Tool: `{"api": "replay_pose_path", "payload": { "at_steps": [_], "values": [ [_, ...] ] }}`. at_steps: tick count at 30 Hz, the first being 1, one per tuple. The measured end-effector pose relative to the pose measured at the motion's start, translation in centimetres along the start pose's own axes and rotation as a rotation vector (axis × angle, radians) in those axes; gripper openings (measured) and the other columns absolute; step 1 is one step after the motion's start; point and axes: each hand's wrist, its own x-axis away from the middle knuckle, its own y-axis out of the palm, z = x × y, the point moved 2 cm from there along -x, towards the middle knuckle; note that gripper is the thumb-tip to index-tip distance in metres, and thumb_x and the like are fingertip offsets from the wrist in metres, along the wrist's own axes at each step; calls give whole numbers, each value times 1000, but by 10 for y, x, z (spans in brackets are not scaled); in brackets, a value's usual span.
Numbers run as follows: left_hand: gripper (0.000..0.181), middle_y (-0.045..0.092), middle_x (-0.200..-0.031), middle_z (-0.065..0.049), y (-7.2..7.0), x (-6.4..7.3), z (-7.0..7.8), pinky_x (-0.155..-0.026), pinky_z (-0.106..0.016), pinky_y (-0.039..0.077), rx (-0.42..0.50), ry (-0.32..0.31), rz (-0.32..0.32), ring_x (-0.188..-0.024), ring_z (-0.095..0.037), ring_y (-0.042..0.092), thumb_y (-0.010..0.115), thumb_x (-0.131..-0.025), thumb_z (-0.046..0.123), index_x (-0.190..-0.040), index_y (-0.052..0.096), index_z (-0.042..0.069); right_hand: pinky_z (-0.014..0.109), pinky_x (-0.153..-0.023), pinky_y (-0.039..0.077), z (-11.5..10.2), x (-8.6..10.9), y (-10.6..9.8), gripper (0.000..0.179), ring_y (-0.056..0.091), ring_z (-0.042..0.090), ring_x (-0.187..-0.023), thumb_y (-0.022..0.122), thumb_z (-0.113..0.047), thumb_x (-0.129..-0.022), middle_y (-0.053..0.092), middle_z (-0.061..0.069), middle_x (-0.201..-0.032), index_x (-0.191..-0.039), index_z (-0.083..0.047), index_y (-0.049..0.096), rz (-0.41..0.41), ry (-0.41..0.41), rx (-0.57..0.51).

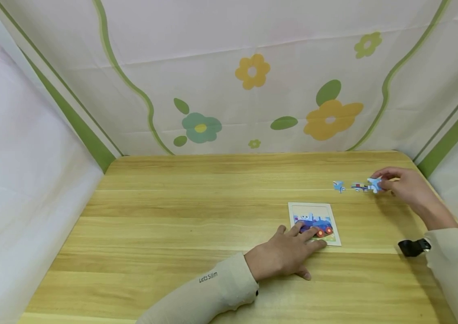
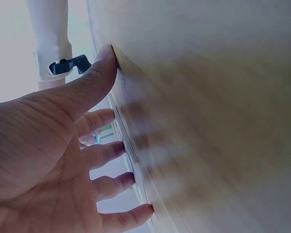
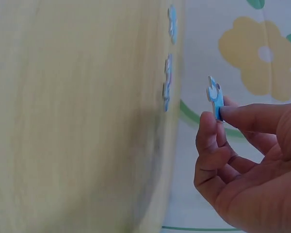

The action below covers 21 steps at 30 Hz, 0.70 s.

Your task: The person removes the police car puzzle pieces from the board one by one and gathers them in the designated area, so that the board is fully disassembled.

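Note:
Between the thumb and fingers of my right hand (image 1: 405, 186) a light blue jigsaw puzzle piece (image 1: 374, 185) is pinched, held up off the table in the right wrist view (image 3: 216, 99). Just left of it lie two loose pieces: a multicoloured one (image 1: 359, 186) and a blue one (image 1: 338, 186). My left hand (image 1: 285, 252) rests with spread fingers on the lower left of a square puzzle board (image 1: 335, 222). The board has a white frame and a picture of a blue vehicle with red wheels, partly hidden under the fingers. In the left wrist view the fingertips (image 2: 117, 147) touch its edge.
The wooden table (image 1: 172, 225) spreads wide to the left of the hands. A white cloth (image 1: 212, 90) printed with flowers hangs along its back edge, with more cloth at both sides. A black strap (image 1: 413, 247) sits at the right sleeve's cuff.

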Motion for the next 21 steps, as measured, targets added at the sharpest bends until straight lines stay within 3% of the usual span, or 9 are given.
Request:
{"api": "replay_pose_path", "payload": {
  "at_steps": [5, 21],
  "values": [
    [86, 19, -174, 15, 1, 0, 0, -122, -46, 38, -3, 4, 0, -162, -19, 21, 65, -88, 68, -163, 28, 47, 31, -57, 48, 12, -6, 0, 29, 61, 6, -71, 54, -6, -105, 66, -2, -92, -128, 10, 64, 13, 14, -1],
    [87, 18, -175, 16, 0, 1, -1, -121, -44, 39, -46, 1, 0, -162, -18, 21, 62, -88, 71, -163, 26, 47, 30, -57, 50, 27, -16, -5, 32, 63, 7, -70, 51, -4, -106, 71, -2, -85, -130, 15, 61, -75, 69, 7]
  ]
}}
